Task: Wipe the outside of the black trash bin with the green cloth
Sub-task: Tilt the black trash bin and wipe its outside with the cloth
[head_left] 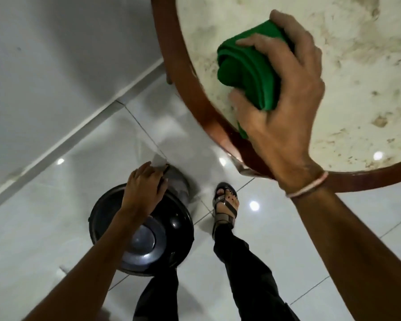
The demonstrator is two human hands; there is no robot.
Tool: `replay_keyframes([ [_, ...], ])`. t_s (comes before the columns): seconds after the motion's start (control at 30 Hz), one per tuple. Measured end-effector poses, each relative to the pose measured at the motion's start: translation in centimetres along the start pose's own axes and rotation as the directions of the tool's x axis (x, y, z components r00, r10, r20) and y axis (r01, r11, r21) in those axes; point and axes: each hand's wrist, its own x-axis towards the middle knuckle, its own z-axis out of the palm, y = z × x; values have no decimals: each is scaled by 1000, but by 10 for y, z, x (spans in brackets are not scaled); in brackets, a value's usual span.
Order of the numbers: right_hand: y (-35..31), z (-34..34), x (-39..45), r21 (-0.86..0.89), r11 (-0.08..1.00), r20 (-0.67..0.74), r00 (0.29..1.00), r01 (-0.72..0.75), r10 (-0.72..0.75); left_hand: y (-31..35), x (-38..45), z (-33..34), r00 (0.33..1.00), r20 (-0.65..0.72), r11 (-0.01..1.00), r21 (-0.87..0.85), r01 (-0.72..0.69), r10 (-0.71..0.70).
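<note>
A round black trash bin (102, 218) with a grey swing lid (146, 242) stands on the tiled floor at lower centre. My left hand (144, 188) rests over its far rim, fingers curled on the edge. Up at the right, my right hand (285, 100) grips a bunched green cloth (245, 70) above the round table top. The cloth is well apart from the bin.
A round table with a mottled cream top (357, 66) and a reddish-brown wooden rim (188, 89) fills the upper right. My sandalled foot (225, 205) and dark trouser legs stand right of the bin. A white wall and skirting (79, 126) run at the left over glossy tiles.
</note>
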Motion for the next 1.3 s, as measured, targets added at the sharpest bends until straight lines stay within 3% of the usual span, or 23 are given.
replay_keyframes([
  [0.07, -16, -2, -30, 125, 990, -74, 995, 70, -61, -22, -38, 5, 998, -62, 1000, -28, 12, -14],
  [0.13, -30, 11, -74, 230, 972, -52, 998, 52, -41, -45, -77, 12, 990, -138, 1000, -26, 15, -18],
  [0.23, -38, 57, -153, 353, 916, 153, 977, -192, 146, -82, -119, 27, 961, -274, 992, 125, -10, 45],
  [0.3, -38, 104, -202, 346, 852, 372, 891, -392, 259, -106, -133, 42, 927, -356, 979, 198, -44, 114],
  [0.37, -39, 155, -244, 293, 809, 581, 767, -509, 272, -129, -139, 55, 888, -429, 977, 191, -93, 168],
  [0.47, -53, 219, -292, 188, 893, 721, 675, -409, 157, -159, -138, 70, 833, -522, 982, 136, -133, 186],
  [0.57, -56, 247, -317, 146, 960, 734, 677, -240, 57, -181, -151, 79, 782, -582, 972, 75, -221, 223],
  [0.63, -38, 270, -319, 95, 980, 716, 696, -177, 57, -198, -167, 93, 783, -563, 959, 63, -277, 263],
  [0.77, -3, 316, -296, -79, 956, 601, 751, -284, 273, -223, -187, 105, 777, -584, 960, 15, -278, 234],
  [0.9, -15, 327, -291, -124, 913, 550, 739, -388, 389, -226, -177, 99, 764, -609, 955, -38, -296, 213],
  [1.07, -62, 278, -344, 142, 971, 651, 757, -191, 54, -215, -174, 101, 744, -633, 951, -39, -306, 213],
  [1.17, -33, 274, -351, 147, 984, 690, 723, -101, -29, -205, -175, 108, 714, -657, 946, -2, -323, 242],
  [1.23, -5, 284, -336, 56, 972, 640, 756, -227, 140, -200, -171, 110, 697, -669, 942, 12, -336, 257],
  [1.3, 18, 298, -317, -8, 871, 535, 733, -492, 419, -194, -168, 108, 698, -668, 944, 22, -328, 258],
])
